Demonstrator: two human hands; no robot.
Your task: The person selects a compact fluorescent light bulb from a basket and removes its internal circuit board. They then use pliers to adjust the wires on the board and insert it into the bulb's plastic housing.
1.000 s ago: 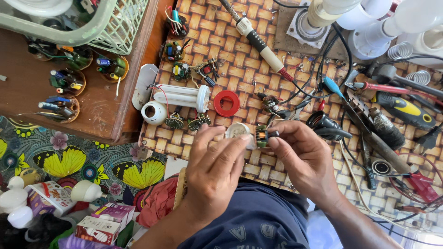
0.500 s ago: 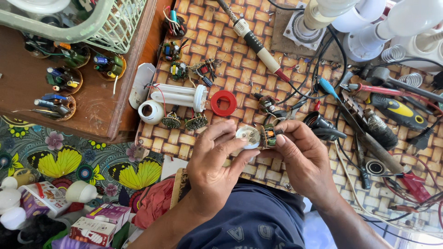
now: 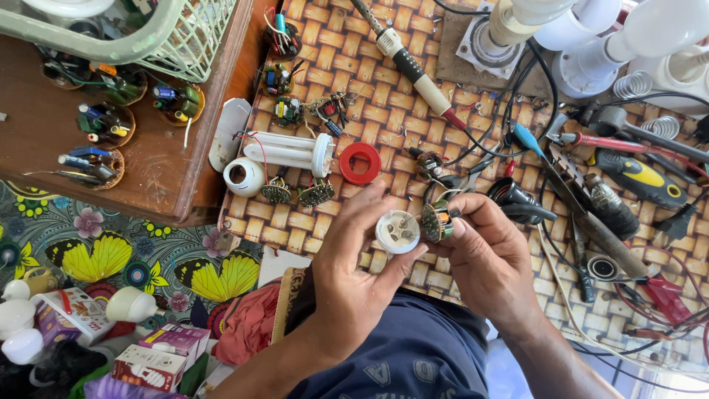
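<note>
left hand point(image 3: 354, 273) pinching lamp base point(image 3: 397, 232), right hand point(image 3: 487, 258) adjacent

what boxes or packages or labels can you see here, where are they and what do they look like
Small carton: bottom left, white and red, lying flat with a bulb picture on its side.
Purple carton: just above it, small and rectangular, purple and white.
Open box: far left beside loose white bulbs, white with red and purple, flap torn.
No screens or signs in view.
</note>
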